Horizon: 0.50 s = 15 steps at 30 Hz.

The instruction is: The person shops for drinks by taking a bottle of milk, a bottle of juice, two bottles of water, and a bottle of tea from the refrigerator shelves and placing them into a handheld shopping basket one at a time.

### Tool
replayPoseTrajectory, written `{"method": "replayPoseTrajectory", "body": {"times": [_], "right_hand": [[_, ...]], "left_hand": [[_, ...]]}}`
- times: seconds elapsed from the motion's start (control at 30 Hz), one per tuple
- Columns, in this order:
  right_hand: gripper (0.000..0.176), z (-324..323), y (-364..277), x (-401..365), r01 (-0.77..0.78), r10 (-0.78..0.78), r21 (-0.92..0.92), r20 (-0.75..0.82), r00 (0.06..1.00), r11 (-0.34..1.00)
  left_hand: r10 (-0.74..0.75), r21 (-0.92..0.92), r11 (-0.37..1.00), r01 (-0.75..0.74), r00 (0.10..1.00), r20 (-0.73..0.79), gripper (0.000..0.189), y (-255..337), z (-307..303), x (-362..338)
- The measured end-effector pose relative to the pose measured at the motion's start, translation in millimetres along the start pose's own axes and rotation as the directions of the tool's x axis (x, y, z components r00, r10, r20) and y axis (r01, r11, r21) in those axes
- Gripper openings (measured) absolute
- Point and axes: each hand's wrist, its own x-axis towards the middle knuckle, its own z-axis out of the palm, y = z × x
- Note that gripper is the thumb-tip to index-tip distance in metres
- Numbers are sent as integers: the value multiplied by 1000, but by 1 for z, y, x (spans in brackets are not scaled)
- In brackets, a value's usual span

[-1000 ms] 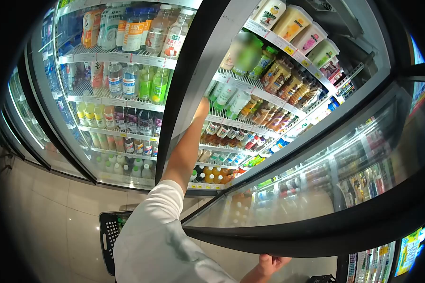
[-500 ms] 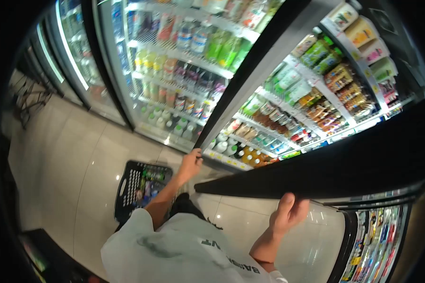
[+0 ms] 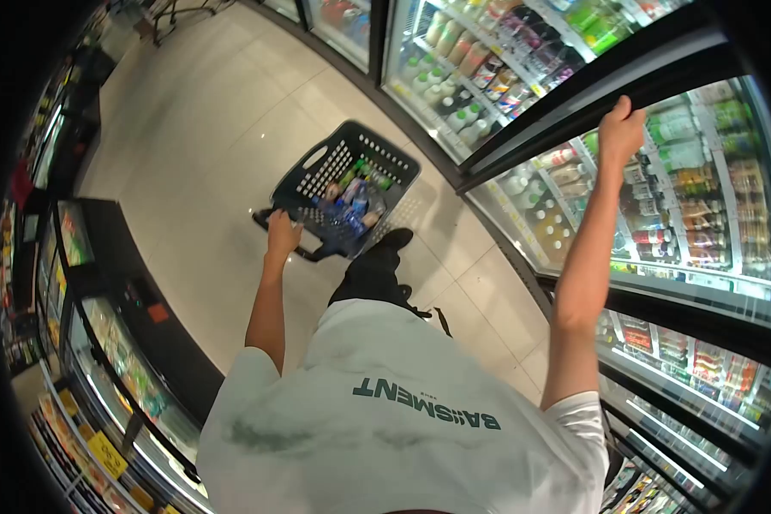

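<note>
Guiding a basket by its handle, one hand on the cooler door

The left hand [image 3: 281,233] is closed around the dark handle [image 3: 318,254] of a black, perforated plastic shopping basket [image 3: 298,182], low over glossy beige floor tiles [image 3: 199,158]. Whether its base is lifted, I cannot tell. Smooth, rounded bottles [image 3: 351,204], some clear and blue, some green, lie loose inside; a slow, level pull should stop them rolling.

The right hand [image 3: 621,133] has its fingers bent at the edge of a black-framed glass door [image 3: 660,86]; whether it grips or merely pushes, I cannot tell. Even pressure suits that stiff frame, with fingertips clear of the closing side. A black shoe [image 3: 396,240] sits just beside the basket, so it wants room.
</note>
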Motion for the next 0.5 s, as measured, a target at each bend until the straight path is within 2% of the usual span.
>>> {"method": "replayPoseTrajectory", "body": {"times": [0.03,0.1,0.13,0.2,0.3,0.4,0.47,0.5], "right_hand": [[44,14,15,14,-19,20,-10,20,1000,1000],[50,33,37,39,-25,33,-105,67,997,994],[51,42,46,50,-19,28,-138,67,997,990],[53,49,55,69,-30,55,-190,132,990,981],[54,51,58,70,-56,86,-212,139,987,976],[54,56,69,75,-131,144,-90,167,975,987],[54,55,74,74,-116,135,-142,131,982,983],[54,51,69,71,-98,118,-183,101,988,978]], "left_hand": [[37,-1,999,-37,998,-54,52,14,-16,-17],[79,-5,997,-80,994,-69,49,26,-31,-40],[59,-1,998,-60,996,-68,49,25,-33,-44],[127,-44,990,-131,989,-70,48,19,-33,-52],[144,-75,986,-151,985,-90,47,16,-32,-58],[147,-44,987,-151,984,-98,44,18,-33,-57],[152,-44,987,-157,983,-100,42,19,-39,-46],[109,-51,992,-114,989,-101,40,17,-41,-39]]}}
